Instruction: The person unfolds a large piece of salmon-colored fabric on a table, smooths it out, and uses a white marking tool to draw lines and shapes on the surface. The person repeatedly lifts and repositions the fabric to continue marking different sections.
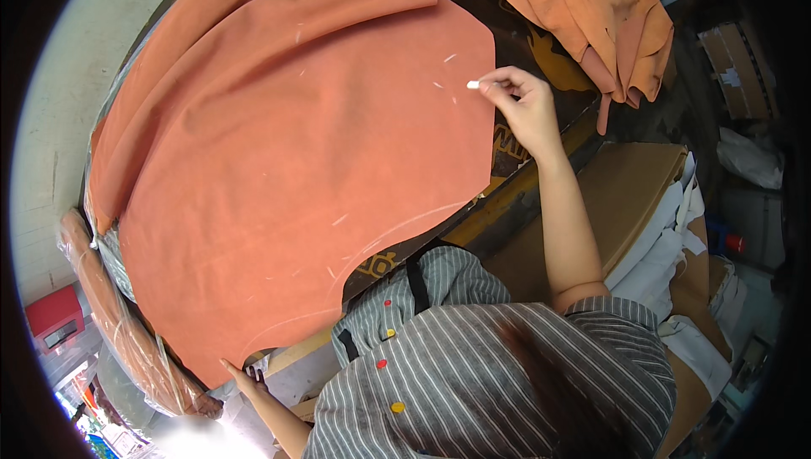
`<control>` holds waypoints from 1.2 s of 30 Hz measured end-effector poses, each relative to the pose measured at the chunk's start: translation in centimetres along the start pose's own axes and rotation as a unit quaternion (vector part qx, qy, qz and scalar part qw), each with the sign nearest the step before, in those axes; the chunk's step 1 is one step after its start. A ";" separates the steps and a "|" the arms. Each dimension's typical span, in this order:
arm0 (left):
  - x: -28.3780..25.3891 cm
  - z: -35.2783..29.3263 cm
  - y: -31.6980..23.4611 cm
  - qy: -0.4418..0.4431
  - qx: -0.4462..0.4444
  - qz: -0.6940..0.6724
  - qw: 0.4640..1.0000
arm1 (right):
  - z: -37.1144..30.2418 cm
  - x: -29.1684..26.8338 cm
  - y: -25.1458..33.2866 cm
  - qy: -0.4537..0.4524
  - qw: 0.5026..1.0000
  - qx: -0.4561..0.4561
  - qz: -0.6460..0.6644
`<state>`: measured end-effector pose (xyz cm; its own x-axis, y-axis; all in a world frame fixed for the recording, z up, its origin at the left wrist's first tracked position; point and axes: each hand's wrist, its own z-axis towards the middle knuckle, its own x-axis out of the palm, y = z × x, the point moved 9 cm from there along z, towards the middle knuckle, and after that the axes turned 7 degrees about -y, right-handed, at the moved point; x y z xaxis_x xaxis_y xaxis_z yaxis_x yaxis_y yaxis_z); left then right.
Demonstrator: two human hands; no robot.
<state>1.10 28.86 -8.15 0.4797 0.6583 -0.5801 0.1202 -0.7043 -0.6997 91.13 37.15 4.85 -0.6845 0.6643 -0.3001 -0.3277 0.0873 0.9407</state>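
Note:
A large salmon-orange leather hide is spread before me, with a long raised fold along its far left side. Short white marks and thin curved lines show on its surface. Between the thumb and fingertips of my right hand is a small white piece of chalk, held over the hide's right edge beside several white marks. Down at the near left edge, my left hand touches the hide, one finger stretched onto it and the others apart by the rim, partly in shadow.
Another orange hide lies bunched at the far right. A dark printed board shows beneath the leather. Cardboard and white scraps lie to the right. A plastic-wrapped roll runs along the left, near a red box.

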 end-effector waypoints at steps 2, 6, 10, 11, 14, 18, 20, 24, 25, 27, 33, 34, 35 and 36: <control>-0.1 -0.1 0.0 0.000 -0.003 -0.002 1.000 | 0.8 -2.0 -0.9 -0.065 0.991 0.037 0.107; 0.2 -0.4 -0.2 0.012 0.003 -0.001 1.000 | 1.1 -1.9 -1.9 -0.074 0.980 0.087 0.161; 0.2 -0.2 -0.2 0.016 0.004 0.004 1.000 | 2.1 -1.1 -2.3 -0.086 0.970 0.118 0.195; 0.1 0.0 -0.2 0.012 0.005 0.006 1.000 | 2.6 -1.1 -2.5 -0.095 0.967 0.124 0.200; 0.2 0.0 -0.5 0.013 0.015 0.014 1.000 | 3.4 -0.6 -3.0 -0.098 0.966 0.152 0.183; 0.0 -1.3 -1.3 0.006 0.041 0.053 0.998 | 4.5 0.2 -3.4 0.013 0.980 0.180 0.088; -0.9 -1.1 -1.5 -0.012 0.073 0.062 0.995 | 4.7 0.1 -3.3 0.021 0.985 0.165 0.042; -4.1 1.1 -1.7 0.004 0.160 0.067 0.985 | 3.8 -1.2 -3.3 0.007 0.991 0.135 -0.003; -4.3 1.5 -1.9 0.015 0.178 0.076 0.981 | 3.2 -2.0 -2.9 0.000 0.993 0.111 -0.028; -5.3 1.8 -0.6 -0.002 0.173 0.075 0.982 | 1.4 -3.6 -2.1 -0.015 0.995 0.062 -0.075; -10.0 3.7 5.4 -0.028 0.100 0.135 0.985 | -4.5 -7.2 -3.4 0.048 0.979 0.192 -0.054; -10.0 3.6 6.8 -0.036 0.087 0.151 0.984 | -5.1 -7.6 -3.5 0.051 0.974 0.216 -0.046; -9.1 3.5 7.3 -0.036 0.079 0.168 0.982 | -5.0 -9.1 -3.1 -0.007 0.985 0.167 -0.037; -8.5 3.3 7.7 -0.043 0.077 0.181 0.979 | -4.9 -10.3 -3.0 -0.059 0.991 0.116 -0.028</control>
<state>-4.88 18.68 -9.97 0.3910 0.3969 -0.8304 -0.1811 -0.8514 -0.4922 96.01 26.43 4.31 -0.5846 0.7344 -0.3449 -0.1951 0.2855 0.9383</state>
